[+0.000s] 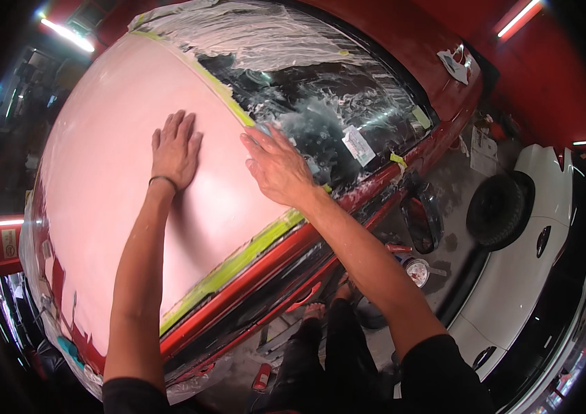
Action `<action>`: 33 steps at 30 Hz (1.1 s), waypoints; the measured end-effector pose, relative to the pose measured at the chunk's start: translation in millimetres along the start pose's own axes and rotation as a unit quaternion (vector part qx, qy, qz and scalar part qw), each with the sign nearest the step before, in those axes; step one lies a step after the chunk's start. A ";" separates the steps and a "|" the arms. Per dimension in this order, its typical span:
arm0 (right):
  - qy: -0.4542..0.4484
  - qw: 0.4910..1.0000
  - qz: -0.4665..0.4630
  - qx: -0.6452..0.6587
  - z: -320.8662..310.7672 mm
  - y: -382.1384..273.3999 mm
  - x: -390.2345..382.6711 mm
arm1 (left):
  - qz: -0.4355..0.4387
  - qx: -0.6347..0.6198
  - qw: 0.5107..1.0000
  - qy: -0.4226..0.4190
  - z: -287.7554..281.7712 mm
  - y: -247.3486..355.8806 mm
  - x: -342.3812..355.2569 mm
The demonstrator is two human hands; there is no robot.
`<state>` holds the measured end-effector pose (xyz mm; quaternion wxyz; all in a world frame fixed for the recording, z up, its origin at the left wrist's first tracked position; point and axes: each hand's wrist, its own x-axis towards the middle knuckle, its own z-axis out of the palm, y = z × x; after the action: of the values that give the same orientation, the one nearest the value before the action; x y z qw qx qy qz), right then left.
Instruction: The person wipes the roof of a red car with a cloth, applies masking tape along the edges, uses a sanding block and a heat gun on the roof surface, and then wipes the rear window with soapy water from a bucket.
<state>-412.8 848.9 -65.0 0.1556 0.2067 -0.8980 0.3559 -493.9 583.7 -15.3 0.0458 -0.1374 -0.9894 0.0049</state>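
My left hand (176, 152) lies flat on the pale pink car roof panel (106, 138), its fingers stretched forward and nothing in it. A dark band circles that wrist. My right hand (276, 165) rests at the panel's edge, by the yellow-green masking tape (227, 93) along the windshield. Its fingers are bent, and a small greyish piece shows at the fingertips; its kind is mostly hidden by the hand. Dusty, partly film-covered glass (320, 103) lies just beyond the right hand.
Another yellow-green tape strip (238, 262) borders the red car side (238, 297) before me. The side mirror (422, 214) sticks out to the right. On the floor stand an open tub (417, 271) and a red container (262, 377). A white car (507, 269) is parked at right.
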 end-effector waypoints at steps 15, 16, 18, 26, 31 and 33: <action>0.044 0.952 0.283 -0.109 -20.5 221.6 -75.1 | 0.002 0.015 0.999 -0.047 -21.1 15.2 15.8; 0.028 0.970 0.214 -0.112 -18.0 171.2 -42.4 | -0.001 0.013 0.999 -0.051 -21.7 15.2 15.3; -0.026 0.986 0.160 -0.027 -10.0 95.1 25.8 | 0.004 0.008 0.999 -0.047 -21.8 16.2 14.8; 0.043 0.985 0.166 0.005 57.8 204.5 206.7 | 0.010 0.004 0.999 -0.047 -24.8 18.4 17.8; 0.115 0.879 0.268 -0.377 -25.1 441.6 59.4 | 0.031 -0.034 0.998 -0.048 -7.7 43.2 42.0; -0.139 0.862 0.375 -0.312 -13.2 382.6 38.1 | -0.015 0.012 0.998 -0.067 -30.4 12.4 14.2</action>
<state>-628.4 1101.3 -259.5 -0.0591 -0.1574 -0.9842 0.0561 -501.3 599.3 16.0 -0.0186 -0.1215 -0.9921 0.0251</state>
